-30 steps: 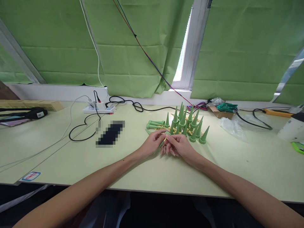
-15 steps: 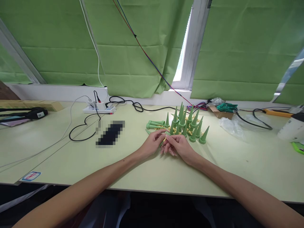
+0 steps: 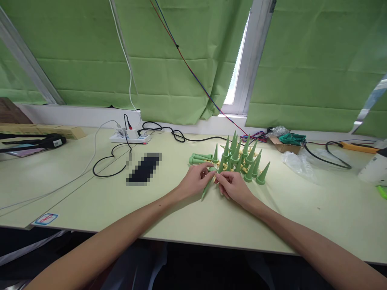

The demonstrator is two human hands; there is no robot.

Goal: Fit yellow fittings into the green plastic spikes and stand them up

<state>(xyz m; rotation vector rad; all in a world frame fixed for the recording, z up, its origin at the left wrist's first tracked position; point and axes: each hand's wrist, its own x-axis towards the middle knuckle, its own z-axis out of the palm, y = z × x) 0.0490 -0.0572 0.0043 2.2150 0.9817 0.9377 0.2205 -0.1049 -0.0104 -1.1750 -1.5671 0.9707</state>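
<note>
My left hand (image 3: 196, 178) is closed around the wide end of a green plastic spike (image 3: 206, 191), whose tapered tip points down toward me. Close beside it, my right hand (image 3: 234, 186) pinches at that wide end, and a bit of yellow, seemingly a small yellow piece (image 3: 215, 179), shows at its fingertips. The fingers partly hide this piece. Just beyond both hands, several more green spikes (image 3: 262, 174) stand upright on their wide bases, points up. Small yellow pieces (image 3: 243, 170) lie among them. Other green spikes (image 3: 202, 156) rest on their sides behind my left hand.
A dark pixelated slab (image 3: 144, 168) lies to the left, near a white power strip (image 3: 130, 137) with cables. At the back right are a small cardboard box (image 3: 282, 145), clear plastic bags (image 3: 298, 163) and a white bottle (image 3: 373, 167). Green blinds (image 3: 181, 80) hang behind the table.
The spike in my left hand has swung into view with its tip toward me. My right hand's fingers have drawn in, and the whole view has shifted slightly.
</note>
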